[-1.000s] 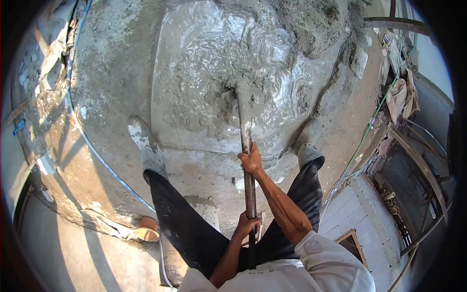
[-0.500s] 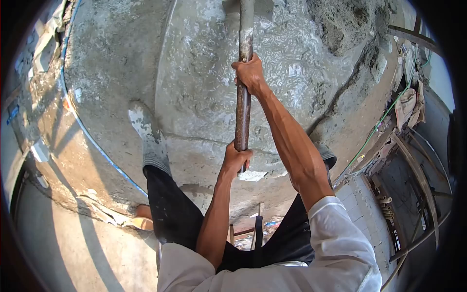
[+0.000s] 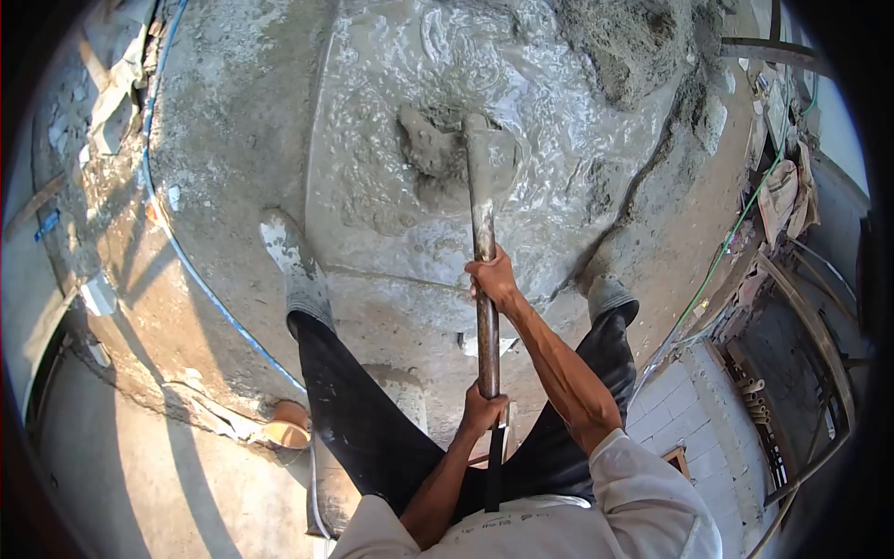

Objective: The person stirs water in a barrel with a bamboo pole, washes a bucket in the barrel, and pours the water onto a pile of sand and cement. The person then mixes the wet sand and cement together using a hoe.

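Note:
A long handle (image 3: 485,238), rusty brown with a cement-coated far part, runs from near my body into the wet grey mix (image 3: 549,140). My right hand (image 3: 494,279) is wrapped round its middle. Lower down, my left hand (image 3: 485,408) grips the near end. The tool's head is mostly sunk in the mix, beside a dark hollow (image 3: 430,154), so its shape cannot be made out.
My two boots, the left (image 3: 293,261) and right (image 3: 610,296), stand at the mix's near edge. A blue hose (image 3: 182,256) curves along the left, a green one (image 3: 736,233) on the right. An orange bucket (image 3: 287,426) sits lower left; rubble lies upper right.
Both hands and the handle have come nearer my body. The tool head has moved down from the top edge into the mix, where a hollow now shows.

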`<move>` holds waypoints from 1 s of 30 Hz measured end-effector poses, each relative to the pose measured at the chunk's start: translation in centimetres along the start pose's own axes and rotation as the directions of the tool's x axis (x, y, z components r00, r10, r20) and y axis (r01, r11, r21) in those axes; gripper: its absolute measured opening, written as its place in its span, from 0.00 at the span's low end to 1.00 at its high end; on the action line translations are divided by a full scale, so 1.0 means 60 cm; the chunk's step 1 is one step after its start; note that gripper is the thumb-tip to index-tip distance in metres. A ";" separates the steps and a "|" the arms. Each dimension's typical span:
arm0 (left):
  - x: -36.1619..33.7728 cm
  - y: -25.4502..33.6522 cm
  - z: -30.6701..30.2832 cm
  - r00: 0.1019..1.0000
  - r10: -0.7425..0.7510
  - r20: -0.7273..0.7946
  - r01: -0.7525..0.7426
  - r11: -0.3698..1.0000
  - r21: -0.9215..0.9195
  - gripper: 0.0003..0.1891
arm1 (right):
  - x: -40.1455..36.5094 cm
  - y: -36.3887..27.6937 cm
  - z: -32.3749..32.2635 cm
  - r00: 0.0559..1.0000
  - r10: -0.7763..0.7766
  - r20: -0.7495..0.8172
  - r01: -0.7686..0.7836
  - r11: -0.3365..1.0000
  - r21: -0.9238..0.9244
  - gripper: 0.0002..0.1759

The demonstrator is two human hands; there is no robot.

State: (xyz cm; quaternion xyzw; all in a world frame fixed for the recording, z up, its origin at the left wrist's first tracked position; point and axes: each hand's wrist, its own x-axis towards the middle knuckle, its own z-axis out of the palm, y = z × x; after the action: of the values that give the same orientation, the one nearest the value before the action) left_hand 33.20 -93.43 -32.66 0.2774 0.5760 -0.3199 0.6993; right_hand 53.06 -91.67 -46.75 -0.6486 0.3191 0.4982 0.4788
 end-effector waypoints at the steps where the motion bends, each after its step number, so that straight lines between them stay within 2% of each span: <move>1: -0.020 -0.052 -0.007 1.000 0.016 0.017 -0.016 1.000 0.004 0.11 | -0.045 0.012 -0.010 0.999 0.030 -0.034 -0.030 1.000 0.003 0.16; 2: -0.018 -0.084 -0.013 0.999 0.033 0.040 -0.034 0.999 0.011 0.13 | -0.069 0.006 -0.017 0.996 0.056 -0.073 -0.055 0.998 0.009 0.15; 4: -0.016 -0.036 -0.021 0.999 -0.009 0.042 0.002 0.985 0.174 0.17 | -0.065 -0.036 -0.028 0.993 0.002 -0.120 0.002 1.000 0.031 0.14; 5: 0.026 -0.033 -0.029 0.986 0.168 0.022 -0.167 0.943 0.288 0.18 | -0.062 -0.052 -0.031 0.987 -0.029 -0.160 0.040 0.997 0.066 0.12; 6: 0.068 0.021 -0.034 0.981 0.188 0.042 -0.192 0.941 0.277 0.17 | -0.038 -0.104 -0.024 0.979 -0.076 -0.190 0.091 0.993 0.069 0.09; 7: 0.124 0.079 -0.040 0.921 0.383 0.069 -0.383 0.861 0.335 0.16 | -0.005 -0.160 -0.015 0.971 -0.148 -0.188 0.163 0.984 0.067 0.08; 8: 0.187 0.141 -0.051 0.937 0.324 0.127 -0.347 0.902 0.256 0.15 | 0.042 -0.213 -0.001 0.955 -0.241 -0.174 0.257 0.964 0.076 0.07; 9: 0.239 0.209 -0.057 0.895 0.417 0.157 -0.445 0.853 0.274 0.13 | 0.100 -0.257 0.013 0.935 -0.303 -0.183 0.320 0.944 0.075 0.08; 10: 0.248 0.301 -0.060 0.913 0.365 0.184 -0.399 0.895 0.201 0.11 | 0.141 -0.305 0.037 0.915 -0.361 -0.180 0.383 0.917 0.110 0.10; 12: 0.291 0.374 -0.084 0.909 0.379 0.173 -0.410 0.887 0.214 0.10 | 0.215 -0.347 0.088 0.896 -0.406 -0.180 0.427 0.900 0.093 0.14; 14: 0.290 0.370 -0.096 0.933 0.339 0.122 -0.355 0.922 0.156 0.09 | 0.266 -0.318 0.132 0.900 -0.394 -0.186 0.401 0.916 0.005 0.20; 15: 0.279 0.361 -0.104 0.953 0.293 0.075 -0.300 0.948 0.105 0.08 | 0.268 -0.305 0.145 0.886 -0.427 -0.182 0.431 0.902 -0.018 0.17; 16: 0.263 0.353 -0.100 0.965 0.239 0.110 -0.244 0.969 0.034 0.08 | 0.271 -0.306 0.158 0.890 -0.423 -0.170 0.427 0.904 -0.014 0.17; 18: 0.233 0.316 -0.072 0.971 0.209 0.113 -0.196 0.974 -0.112 0.09 | 0.244 -0.282 0.146 0.941 -0.337 -0.039 0.324 0.927 -0.188 0.14; 19: 0.211 0.300 -0.061 0.978 0.179 0.105 -0.163 0.976 -0.147 0.09 | 0.245 -0.267 0.145 0.953 -0.298 -0.050 0.284 0.939 -0.195 0.11; 22: 0.163 0.274 -0.032 0.979 0.171 0.112 -0.149 0.972 -0.182 0.10 | 0.219 -0.251 0.137 0.987 -0.161 0.004 0.156 0.948 -0.278 0.15; 24: 0.135 0.259 -0.018 0.988 0.110 0.104 -0.074 0.950 -0.302 0.10 | 0.201 -0.221 0.136 0.986 -0.167 -0.018 0.158 0.959 -0.237 0.17; 28: 0.104 0.166 -0.022 0.997 0.035 0.068 -0.021 0.979 -0.204 0.10 | 0.160 -0.117 0.095 0.994 -0.109 -0.030 0.102 0.978 -0.181 0.16; 30: 0.077 0.104 -0.015 0.999 0.028 0.021 -0.025 0.993 -0.118 0.12 | 0.128 -0.045 0.047 0.996 -0.068 0.050 0.072 0.993 -0.095 0.15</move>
State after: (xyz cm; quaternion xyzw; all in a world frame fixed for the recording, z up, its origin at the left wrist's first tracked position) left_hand 38.04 -89.36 -37.23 0.2397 0.5821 -0.2792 0.7251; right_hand 56.79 -87.63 -53.34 -0.6700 0.2603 0.5111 0.4714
